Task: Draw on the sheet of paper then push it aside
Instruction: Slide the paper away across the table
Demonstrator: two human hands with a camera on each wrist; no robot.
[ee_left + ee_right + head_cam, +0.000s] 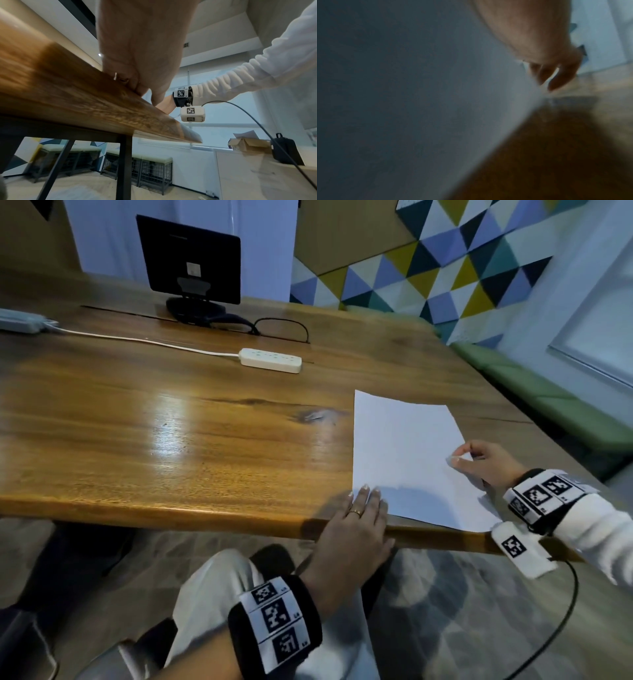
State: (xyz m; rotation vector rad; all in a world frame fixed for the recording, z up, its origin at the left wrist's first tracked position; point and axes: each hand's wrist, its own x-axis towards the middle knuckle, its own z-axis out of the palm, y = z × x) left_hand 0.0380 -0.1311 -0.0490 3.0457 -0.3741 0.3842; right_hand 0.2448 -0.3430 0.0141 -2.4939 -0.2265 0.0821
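A blank white sheet of paper (404, 446) lies at the front right of the wooden table (171, 440), one near corner over the table's edge. My left hand (364, 501) rests flat with straight fingers on the sheet's near left corner; the left wrist view shows that left hand (137, 54) over the table edge (85, 101). At the sheet's right edge my right hand (479, 460) has thumb and forefinger curled together, pinching a small pale drawing tool (451, 460) that is mostly hidden. In the blurred right wrist view, the right hand (547, 54) lies on the paper (419, 94).
A white power strip (270, 360) with its cord lies mid-table. Behind it are a pair of glasses (281, 330) and a dark monitor (190, 258). A grey device (20, 320) sits at the far left. A green bench (548, 392) runs along the right wall.
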